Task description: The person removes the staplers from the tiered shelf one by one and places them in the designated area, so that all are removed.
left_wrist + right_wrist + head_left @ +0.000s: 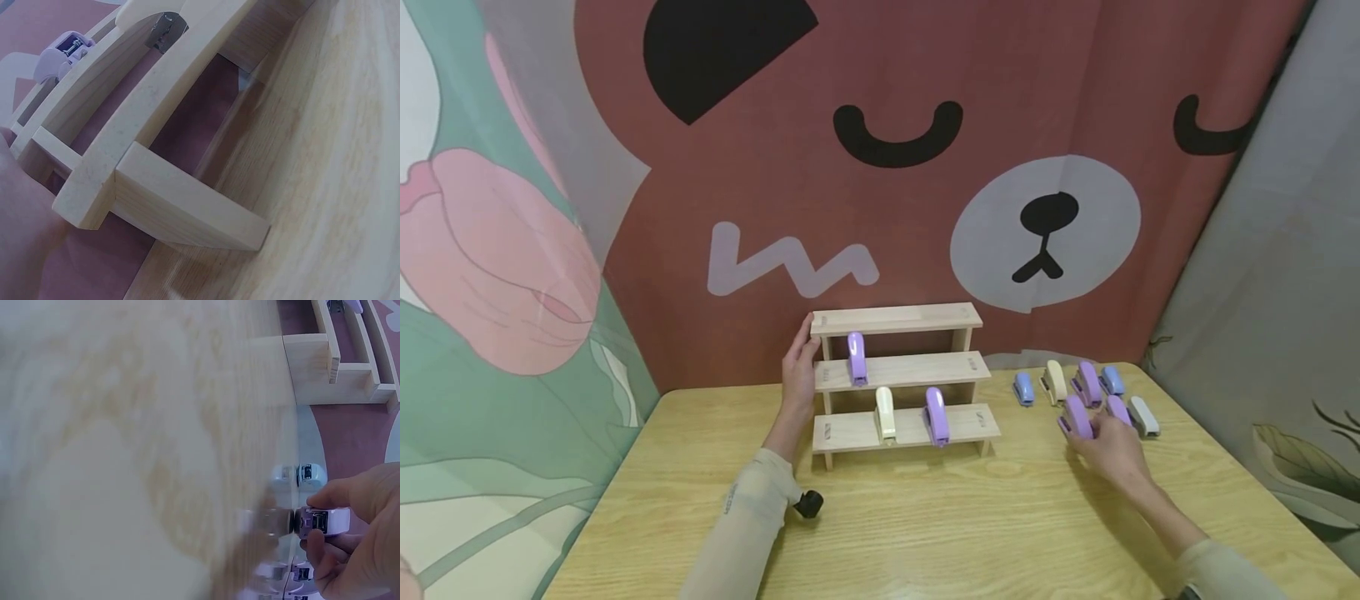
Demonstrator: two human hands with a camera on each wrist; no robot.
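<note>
Stapler (1077, 416), purple, pinched in right hand (1116, 454) — left hand (799, 375) outstretched, touching wooden shelf (898, 318).

1. Purple staplers (936, 415): five; two centre, three right.
2. Cream staplers (885, 412): two; one centre, one right.
3. Blue staplers (1023, 388): two, right.
4. Grey stapler (1144, 417): one, right.
5. Wooden shelf (895, 318): one, centre; three tiers (850, 431).
</note>
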